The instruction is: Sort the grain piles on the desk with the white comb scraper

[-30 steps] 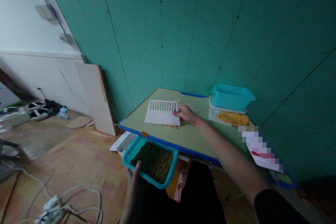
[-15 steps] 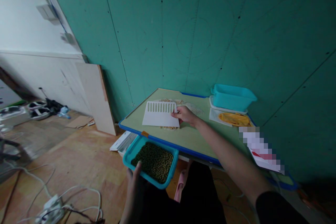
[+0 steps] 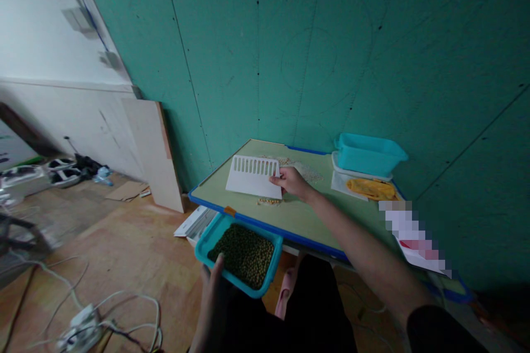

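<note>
My right hand [image 3: 291, 181] pinches the right edge of a white slotted scraper card [image 3: 253, 177] tilted over the green table [image 3: 298, 215]. A small row of pale beans [image 3: 269, 202] lies just in front of the card, and a wider scatter of pale grains [image 3: 304, 171] lies behind my hand. Below the table's front edge my left hand [image 3: 215, 287] grips a turquoise tray [image 3: 205, 240] filled with green beans [image 3: 244, 254].
At the table's back right stand a turquoise tub [image 3: 368, 155] on a white tray and a white tray with yellow stuff [image 3: 372, 188]. Papers [image 3: 418, 248] lie at the right. A board [image 3: 151, 149] leans on the wall; cables and a power strip [image 3: 83, 325] cover the floor.
The card has lifted and shifted slightly back, uncovering the small row of pale beans in front of it. The tray with green beans stays in place under the table edge.
</note>
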`<state>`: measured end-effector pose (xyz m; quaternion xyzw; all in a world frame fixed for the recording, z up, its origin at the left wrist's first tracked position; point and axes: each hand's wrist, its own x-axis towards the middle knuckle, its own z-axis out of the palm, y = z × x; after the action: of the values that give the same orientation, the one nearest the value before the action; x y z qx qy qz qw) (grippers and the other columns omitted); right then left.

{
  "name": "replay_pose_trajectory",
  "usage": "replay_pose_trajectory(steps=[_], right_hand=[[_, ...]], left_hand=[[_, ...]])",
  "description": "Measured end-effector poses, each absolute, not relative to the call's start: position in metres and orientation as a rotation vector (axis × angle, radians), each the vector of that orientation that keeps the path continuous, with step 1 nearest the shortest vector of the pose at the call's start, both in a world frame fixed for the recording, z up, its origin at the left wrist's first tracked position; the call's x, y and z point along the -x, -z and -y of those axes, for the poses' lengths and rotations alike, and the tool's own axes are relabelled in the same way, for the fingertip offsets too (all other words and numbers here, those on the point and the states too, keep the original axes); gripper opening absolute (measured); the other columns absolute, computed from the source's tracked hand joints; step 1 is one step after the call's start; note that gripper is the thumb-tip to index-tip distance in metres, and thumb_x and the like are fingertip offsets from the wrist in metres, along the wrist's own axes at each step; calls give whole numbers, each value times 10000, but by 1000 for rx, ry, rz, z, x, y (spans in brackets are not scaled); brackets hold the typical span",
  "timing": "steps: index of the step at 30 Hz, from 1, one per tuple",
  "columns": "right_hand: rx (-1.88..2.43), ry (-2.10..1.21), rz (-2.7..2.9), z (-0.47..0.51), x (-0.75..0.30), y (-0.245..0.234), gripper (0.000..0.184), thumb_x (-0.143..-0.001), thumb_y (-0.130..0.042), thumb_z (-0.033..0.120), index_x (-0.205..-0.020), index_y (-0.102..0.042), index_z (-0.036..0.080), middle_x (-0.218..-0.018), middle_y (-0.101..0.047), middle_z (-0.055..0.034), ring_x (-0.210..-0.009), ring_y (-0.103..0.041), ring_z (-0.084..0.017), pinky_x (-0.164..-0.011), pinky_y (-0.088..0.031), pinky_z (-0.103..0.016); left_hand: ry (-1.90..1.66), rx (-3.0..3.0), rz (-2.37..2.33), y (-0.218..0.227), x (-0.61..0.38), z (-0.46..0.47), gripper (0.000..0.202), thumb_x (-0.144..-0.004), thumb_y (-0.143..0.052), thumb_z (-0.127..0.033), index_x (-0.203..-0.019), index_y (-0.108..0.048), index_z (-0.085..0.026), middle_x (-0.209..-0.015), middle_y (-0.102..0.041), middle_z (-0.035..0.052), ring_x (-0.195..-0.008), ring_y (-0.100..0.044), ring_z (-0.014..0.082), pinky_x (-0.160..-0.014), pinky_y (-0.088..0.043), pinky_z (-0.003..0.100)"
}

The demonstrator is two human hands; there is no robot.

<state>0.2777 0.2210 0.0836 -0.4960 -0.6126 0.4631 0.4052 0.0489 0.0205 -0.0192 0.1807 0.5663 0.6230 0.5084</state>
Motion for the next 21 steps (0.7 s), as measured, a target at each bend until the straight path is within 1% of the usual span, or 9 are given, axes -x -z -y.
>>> replay_pose_trajectory(steps=[2,5,7,9,12,14,16,18,21], right_hand=[[1263,-1136,1555,-222,-275,-81,148,-925,-873,181,-839,-754,168,-748,-765,-42,-651,-710,-181,-532,-568,-260],[1251,-1068,1603,-221,-271,-77,129,-898,-894,205,-875,-775,161,-771,-776,-47,-676,-715,-186,-541,-560,-262],[1239,-998,1656,-220,-268,-75,116,-891,-892,207,-892,-789,153,-776,-781,-46,-694,-716,-184,-549,-543,-254],[1251,-932,1696,-218,-266,-75,104,-900,-880,212,-897,-799,146,-781,-788,-48,-707,-715,-183,-556,-525,-249],[1268,-870,1721,-215,-264,-76,94,-921,-862,221,-910,-812,142,-806,-803,-61,-730,-726,-190,-569,-521,-252],[1245,-858,1732,-214,-264,-77,89,-918,-869,232,-932,-826,156,-798,-805,-60,-750,-738,-203,-572,-528,-257],[1212,-857,1747,-212,-264,-77,89,-910,-880,245,-957,-841,180,-779,-803,-54,-770,-748,-219,-574,-539,-266],[1194,-853,1758,-211,-263,-77,89,-908,-880,247,-975,-851,196,-772,-803,-55,-783,-754,-231,-582,-552,-281],[1233,-825,1770,-209,-261,-77,62,-915,-859,232,-956,-847,188,-784,-805,-64,-790,-756,-239,-610,-566,-305]], left_hand=[[-1499,-404,-1344,20,-50,-21,662,-1072,-719,-490,-1674,-554,-269,-1546,-724,177,-1341,-731,388,-1116,-610,663],[-1499,-367,-1319,22,-51,-21,641,-1068,-729,-522,-1637,-586,-265,-1562,-702,164,-1326,-728,375,-1093,-630,635],[-1499,-360,-1307,23,-52,-21,670,-1067,-719,-528,-1654,-560,-247,-1549,-710,184,-1325,-735,390,-1088,-633,637],[-1497,-355,-1303,23,-52,-21,724,-1063,-705,-515,-1696,-492,-237,-1530,-724,221,-1336,-741,426,-1080,-632,635],[-1486,-348,-1307,24,-52,-18,821,-1018,-733,-547,-1723,-409,-280,-1517,-741,233,-1340,-749,467,-1028,-646,607],[-1474,-348,-1310,23,-52,-16,885,-978,-759,-596,-1727,-383,-312,-1521,-741,224,-1330,-759,467,-999,-657,591],[-1464,-349,-1311,23,-52,-14,900,-970,-758,-611,-1729,-375,-316,-1529,-733,223,-1331,-762,461,-992,-659,576],[-1460,-351,-1309,22,-52,-13,873,-977,-748,-599,-1721,-392,-310,-1520,-738,219,-1337,-759,462,-1001,-654,575],[-1463,-343,-1309,21,-52,-12,858,-972,-758,-587,-1711,-409,-326,-1481,-762,205,-1332,-761,469,-1014,-645,593]])
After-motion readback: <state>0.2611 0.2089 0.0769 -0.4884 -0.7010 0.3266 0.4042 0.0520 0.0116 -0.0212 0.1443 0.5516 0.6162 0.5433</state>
